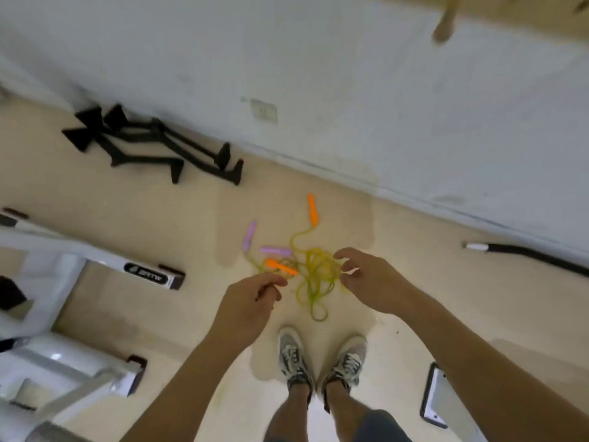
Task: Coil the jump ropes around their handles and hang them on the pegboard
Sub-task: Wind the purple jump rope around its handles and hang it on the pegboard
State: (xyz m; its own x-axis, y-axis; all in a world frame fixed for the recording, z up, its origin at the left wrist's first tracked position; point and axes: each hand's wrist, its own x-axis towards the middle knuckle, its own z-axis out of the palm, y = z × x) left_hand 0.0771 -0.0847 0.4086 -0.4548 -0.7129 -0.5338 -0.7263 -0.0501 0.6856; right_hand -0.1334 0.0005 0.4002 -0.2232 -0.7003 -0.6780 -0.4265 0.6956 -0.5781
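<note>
Ropes (314,272) lie in a loose yellow-green tangle on the floor (414,298), just ahead of the person's shoes (294,355) and near the foot of the wall (350,74). One orange handle (312,210) lies at the far side of the tangle, toward the wall; a second orange handle (280,266) lies at its left edge, just beside the left hand (255,298). One purple handle (249,236) and a second purple handle (275,251) lie close together left of the tangle. The left hand hangs over the tangle's left edge with thumb and fingertips pinched together on a strand of the ropes. The right hand (366,279) hangs over the right edge, fingers curved and thumb apart; whether it holds any strand cannot be told through the blur. At the top right a tan pegboard (510,4) shows, blurred, with one peg (446,23) sticking out. A socket (264,110) sits low on the wall. Black stands (153,145) lie on the floor at left, a white frame (47,282) stands nearer, and a black bar (526,253) lies at right.
</note>
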